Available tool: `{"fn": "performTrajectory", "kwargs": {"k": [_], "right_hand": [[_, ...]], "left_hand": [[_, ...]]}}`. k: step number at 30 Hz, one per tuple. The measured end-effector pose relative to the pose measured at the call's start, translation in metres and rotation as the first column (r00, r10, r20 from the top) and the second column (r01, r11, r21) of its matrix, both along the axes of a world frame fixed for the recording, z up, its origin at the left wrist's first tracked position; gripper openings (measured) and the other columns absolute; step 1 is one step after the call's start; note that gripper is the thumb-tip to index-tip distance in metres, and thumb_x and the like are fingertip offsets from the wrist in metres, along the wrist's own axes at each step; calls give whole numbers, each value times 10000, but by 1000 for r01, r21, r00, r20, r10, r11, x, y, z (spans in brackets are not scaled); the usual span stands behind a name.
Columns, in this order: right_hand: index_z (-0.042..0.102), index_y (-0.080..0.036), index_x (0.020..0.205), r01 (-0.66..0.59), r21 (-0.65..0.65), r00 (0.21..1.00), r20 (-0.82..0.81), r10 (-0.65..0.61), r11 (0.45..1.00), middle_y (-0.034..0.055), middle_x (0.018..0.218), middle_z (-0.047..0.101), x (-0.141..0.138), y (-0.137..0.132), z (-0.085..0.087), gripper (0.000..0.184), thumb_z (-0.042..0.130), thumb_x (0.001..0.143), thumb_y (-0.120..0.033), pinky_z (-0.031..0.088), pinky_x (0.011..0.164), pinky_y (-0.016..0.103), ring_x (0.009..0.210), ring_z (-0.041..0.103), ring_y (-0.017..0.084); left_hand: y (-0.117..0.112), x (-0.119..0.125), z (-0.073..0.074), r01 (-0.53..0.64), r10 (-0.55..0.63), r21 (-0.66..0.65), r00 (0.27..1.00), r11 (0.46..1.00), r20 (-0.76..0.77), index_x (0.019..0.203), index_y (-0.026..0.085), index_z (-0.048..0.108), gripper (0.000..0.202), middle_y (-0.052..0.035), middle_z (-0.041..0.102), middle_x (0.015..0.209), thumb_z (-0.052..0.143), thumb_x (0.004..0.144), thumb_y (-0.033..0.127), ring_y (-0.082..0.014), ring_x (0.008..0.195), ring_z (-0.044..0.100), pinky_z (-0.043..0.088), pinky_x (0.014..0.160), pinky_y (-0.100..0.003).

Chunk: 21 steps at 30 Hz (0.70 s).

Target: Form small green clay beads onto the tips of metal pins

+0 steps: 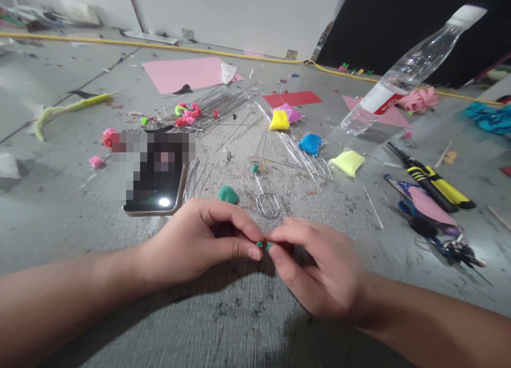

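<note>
Thumb and forefinger of my left hand (207,240) pinch a tiny bit of green clay (259,244). My right hand (319,261) pinches another small green clay piece (269,247) right beside it, and the fingertips of both hands almost touch. Whether the two bits are joined I cannot tell. Just beyond my left hand lies a larger lump of green clay (228,194). A twisted wire piece with a round loop (268,204) lies past my fingertips, a small green clay ball (254,168) on its far end.
On the left lies a phone (154,171) with a lit screen. Thin wires (293,149) and clay packets in yellow (279,120), blue (310,144) and pale yellow (347,162) lie ahead. A tilted plastic bottle (415,64), yellow-black pliers-like tool (435,181) and keys (459,251) are right.
</note>
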State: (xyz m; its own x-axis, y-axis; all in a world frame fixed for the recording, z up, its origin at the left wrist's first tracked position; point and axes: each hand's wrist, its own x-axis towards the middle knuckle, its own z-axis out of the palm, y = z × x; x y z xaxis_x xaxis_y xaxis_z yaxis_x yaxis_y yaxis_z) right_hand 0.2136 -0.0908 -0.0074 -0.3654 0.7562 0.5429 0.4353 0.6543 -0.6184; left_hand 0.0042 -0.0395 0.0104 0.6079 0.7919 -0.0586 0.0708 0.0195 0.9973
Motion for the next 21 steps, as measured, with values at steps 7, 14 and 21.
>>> {"fn": "performTrajectory", "kwargs": {"k": [7, 14, 21], "right_hand": [[607, -219, 969, -5, -16, 1000, 1, 5, 1000, -7, 684, 661, 0, 0, 0, 81, 551, 953, -163, 461, 533, 266, 570, 584, 129], [599, -230, 950, -13, -19, 1000, -3, 13, 1000, -9, 686, 659, -1, 1, 0, 76, 549, 950, -173, 457, 530, 268, 563, 572, 131], [600, -226, 942, -7, -14, 1000, -12, 7, 1000, -14, 679, 644, -3, 1, -1, 80, 541, 953, -173, 439, 518, 264, 555, 552, 125]], "left_hand": [[0, 0, 1, 4, -5, -26, 1000, 1000, -11, 762, 218, 823, 109, 3, 811, 778, 856, 732, 119, -142, 740, 758, 604, 707, -201], [-1, 1, 2, 11, -12, -47, 1000, 999, -9, 749, 208, 818, 100, -6, 806, 763, 863, 717, 125, -153, 729, 754, 607, 692, -216], [0, 1, 0, 12, -13, -45, 1000, 999, -18, 753, 205, 816, 87, -9, 805, 765, 862, 721, 138, -154, 728, 751, 607, 694, -221]]}}
